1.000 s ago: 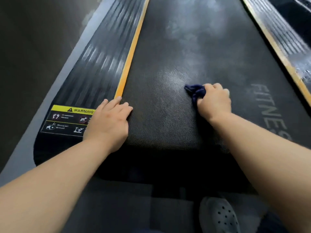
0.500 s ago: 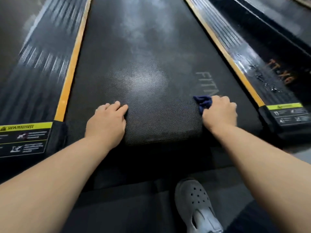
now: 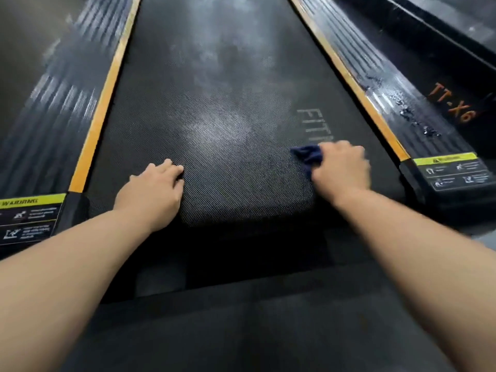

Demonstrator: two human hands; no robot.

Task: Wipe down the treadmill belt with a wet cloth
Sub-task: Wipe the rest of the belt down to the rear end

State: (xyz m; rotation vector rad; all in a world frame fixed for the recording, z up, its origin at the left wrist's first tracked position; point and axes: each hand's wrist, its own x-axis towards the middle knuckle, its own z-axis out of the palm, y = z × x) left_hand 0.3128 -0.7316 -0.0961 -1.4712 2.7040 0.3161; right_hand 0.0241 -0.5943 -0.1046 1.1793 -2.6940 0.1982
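Treadmill belt (image 3: 214,103) filled the view: dark textured surface with pale hazy smears in the middle and farther up, so I judged most of its length was left to wipe. Right side rail (image 3: 402,108) carried water droplets. My hands were well apart on the near end. Left hand (image 3: 153,191) lay flat on the belt, holding nothing. Right hand (image 3: 341,167) was clenched round the cloth (image 3: 307,154), pressing it onto the belt's near right part, at the grey lettering (image 3: 314,122). Cloth — small, dark blue, bunched, mostly hidden under my fingers.

1 head view (wide-angle) looks forward and down, close above the treadmill belt (image 3: 228,103).
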